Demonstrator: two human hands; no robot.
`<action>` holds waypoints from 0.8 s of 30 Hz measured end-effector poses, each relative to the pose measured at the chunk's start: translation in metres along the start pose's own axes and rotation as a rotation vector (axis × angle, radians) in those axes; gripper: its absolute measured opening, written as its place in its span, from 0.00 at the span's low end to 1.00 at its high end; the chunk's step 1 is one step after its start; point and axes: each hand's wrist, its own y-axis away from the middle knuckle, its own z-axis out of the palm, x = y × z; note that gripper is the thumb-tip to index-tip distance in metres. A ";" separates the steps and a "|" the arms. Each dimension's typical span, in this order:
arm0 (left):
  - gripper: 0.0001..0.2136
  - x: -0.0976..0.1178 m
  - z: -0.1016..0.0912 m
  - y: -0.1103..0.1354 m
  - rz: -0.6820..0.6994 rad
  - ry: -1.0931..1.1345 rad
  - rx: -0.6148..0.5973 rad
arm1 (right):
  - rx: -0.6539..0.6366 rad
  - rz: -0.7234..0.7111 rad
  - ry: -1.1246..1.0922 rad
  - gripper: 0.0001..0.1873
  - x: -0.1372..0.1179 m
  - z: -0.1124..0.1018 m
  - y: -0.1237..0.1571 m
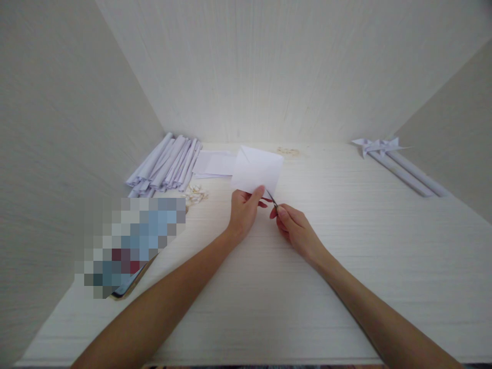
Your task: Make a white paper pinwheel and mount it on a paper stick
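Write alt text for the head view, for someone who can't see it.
A person's left hand holds a creased white paper sheet while the right hand holds a pointed blade, likely scissors, at its near edge. Rolled paper tubes and flat sheets lie to the left, paper pinwheels with stems to the right.

The left forearm (169, 289) is bare, slim and smooth, narrow at the wrist (232, 237) and visibly fuller toward the elbow. From where I stand, the right forearm (365, 300) looks much the same: uncovered, with one long, even taper. Both the left hand (243, 212) and the right hand (296, 228) are bare too, small-looking, with slender fingers (273, 211) and a rounded tip on the left thumb (258, 194). The nails are too small to make out well; the upper arms are out of sight.
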 end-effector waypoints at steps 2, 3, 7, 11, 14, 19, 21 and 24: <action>0.10 0.000 0.000 0.000 0.003 0.005 0.001 | -0.001 0.005 0.001 0.20 0.000 0.000 0.000; 0.10 0.000 0.000 0.000 0.005 0.008 0.002 | -0.001 0.006 0.001 0.20 0.000 0.000 0.001; 0.10 0.000 0.000 0.000 0.000 0.010 0.000 | -0.002 0.003 0.006 0.19 0.000 0.000 0.000; 0.11 0.000 0.000 0.000 -0.010 0.010 0.002 | 0.000 0.009 0.022 0.19 -0.001 0.000 -0.001; 0.10 0.000 0.000 0.000 -0.011 0.021 -0.005 | 0.001 0.011 0.034 0.18 0.000 0.000 0.000; 0.09 -0.001 0.000 -0.001 -0.014 0.044 -0.006 | 0.002 0.004 0.045 0.18 0.000 0.000 -0.001; 0.09 -0.001 0.000 -0.001 -0.017 0.049 -0.005 | 0.003 0.005 0.044 0.18 0.000 0.000 -0.001; 0.09 0.000 0.000 0.000 -0.017 0.051 -0.010 | 0.006 -0.002 0.055 0.18 -0.001 0.000 -0.001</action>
